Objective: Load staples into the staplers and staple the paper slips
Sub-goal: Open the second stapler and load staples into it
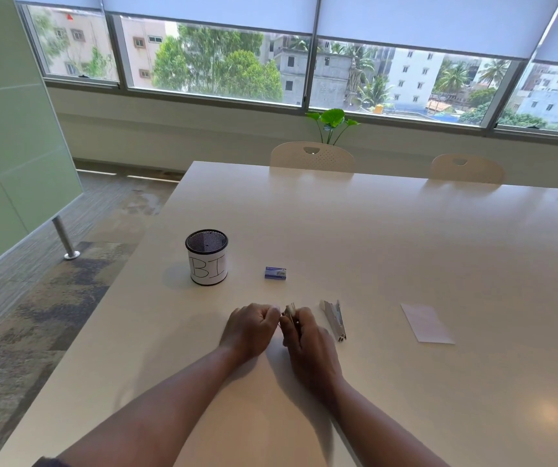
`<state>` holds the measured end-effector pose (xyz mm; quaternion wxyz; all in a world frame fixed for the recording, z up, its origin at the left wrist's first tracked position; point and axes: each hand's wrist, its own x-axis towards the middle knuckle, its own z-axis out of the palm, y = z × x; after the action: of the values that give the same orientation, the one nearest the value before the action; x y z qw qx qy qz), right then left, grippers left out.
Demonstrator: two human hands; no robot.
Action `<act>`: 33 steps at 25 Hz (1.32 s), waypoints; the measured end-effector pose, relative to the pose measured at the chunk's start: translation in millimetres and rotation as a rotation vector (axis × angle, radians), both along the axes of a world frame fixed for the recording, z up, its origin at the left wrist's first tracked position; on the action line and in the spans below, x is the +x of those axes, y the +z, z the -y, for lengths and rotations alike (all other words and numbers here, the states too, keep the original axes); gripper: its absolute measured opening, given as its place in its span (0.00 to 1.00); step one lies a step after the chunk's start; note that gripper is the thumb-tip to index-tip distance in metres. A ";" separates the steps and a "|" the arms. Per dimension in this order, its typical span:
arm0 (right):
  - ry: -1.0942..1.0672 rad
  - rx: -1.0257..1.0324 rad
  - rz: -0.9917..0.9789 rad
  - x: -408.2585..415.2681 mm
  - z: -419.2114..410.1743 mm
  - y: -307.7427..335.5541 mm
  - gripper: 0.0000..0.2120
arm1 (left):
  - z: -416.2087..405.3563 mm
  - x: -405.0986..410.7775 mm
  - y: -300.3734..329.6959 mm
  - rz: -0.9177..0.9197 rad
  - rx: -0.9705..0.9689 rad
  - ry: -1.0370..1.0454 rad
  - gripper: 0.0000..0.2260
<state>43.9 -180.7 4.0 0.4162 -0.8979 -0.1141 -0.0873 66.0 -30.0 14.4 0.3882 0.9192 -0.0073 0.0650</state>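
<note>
My right hand (309,342) grips a small metal stapler (290,313) just above the white table (405,247); most of the stapler is hidden by the fingers. My left hand (250,326) is curled beside it, fingertips at the stapler's top, pinching something too small to make out. A second silver stapler (334,319) lies on the table just right of my right hand. A small blue staple box (275,273) sits a little farther away, beyond my hands. White paper slips (426,323) lie flat to the right.
A black mesh cup (206,257) with a white label marked "BI" stands to the left of the staple box. The table's left edge runs diagonally near the cup. Two white chairs (312,157) stand at the far side under the windows.
</note>
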 end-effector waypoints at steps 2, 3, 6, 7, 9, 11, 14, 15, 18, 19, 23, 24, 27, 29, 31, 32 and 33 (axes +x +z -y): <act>-0.031 0.017 0.028 -2.2 -1.0 1.8 0.19 | 1.3 -2.1 0.2 0.005 -0.001 0.023 0.20; -0.057 0.069 0.030 -2.6 -0.7 2.2 0.18 | 1.6 -2.7 1.1 0.001 0.001 0.028 0.20; -0.116 0.177 0.013 -3.7 1.0 2.4 0.15 | 1.6 -1.8 1.6 -0.001 -0.001 0.027 0.21; -0.116 0.190 0.005 -4.2 1.2 2.7 0.14 | 1.5 -1.1 0.6 -0.005 -0.012 0.032 0.22; -0.117 0.190 0.009 -4.8 1.3 4.6 0.13 | -0.1 1.7 -4.0 -0.016 -0.027 0.045 0.23; -0.105 0.151 0.025 -6.3 1.9 7.4 0.12 | -1.9 5.4 -8.8 -0.032 -0.048 0.065 0.21; -0.052 0.109 0.049 -7.4 1.8 6.3 0.10 | -3.2 9.8 -11.1 -0.032 -0.138 0.123 0.15; -0.032 0.099 0.051 -6.8 1.9 4.0 0.09 | -3.1 10.4 -10.9 -0.029 -0.163 0.147 0.11; 0.031 0.071 0.054 -4.1 2.7 -1.0 0.09 | -2.2 10.6 -10.3 0.016 -0.195 0.177 0.06; 0.040 0.075 0.053 -3.9 3.3 -0.9 0.09 | -2.2 10.3 -10.2 0.023 -0.196 0.174 0.07; 0.031 0.128 0.032 -4.5 6.4 1.3 0.12 | -3.5 11.1 -11.1 -0.005 -0.166 0.129 0.09; 0.026 0.138 0.023 -4.0 6.9 1.8 0.13 | -3.4 10.7 -10.1 -0.016 -0.166 0.120 0.10; 0.008 0.159 -0.019 -2.9 8.4 1.9 0.14 | -2.8 9.3 -6.8 -0.041 -0.151 0.117 0.10; 0.002 0.161 -0.042 -3.6 8.7 2.7 0.12 | -2.0 8.3 -4.5 -0.032 -0.112 0.127 0.10; 0.010 0.129 -0.029 -5.9 8.8 3.7 0.11 | -1.7 8.4 -4.3 -0.015 -0.090 0.148 0.12; 0.021 0.107 -0.019 -7.0 8.4 4.0 0.11 | -1.7 8.7 -4.8 -0.008 -0.087 0.156 0.12; 0.035 0.087 -0.014 -7.9 7.8 4.3 0.09 | -1.7 8.8 -5.3 -0.006 -0.081 0.161 0.12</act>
<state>36.1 -188.4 8.2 0.4571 -0.8773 -0.1231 -0.0788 74.8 -28.2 9.1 0.4185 0.9006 0.0705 0.0938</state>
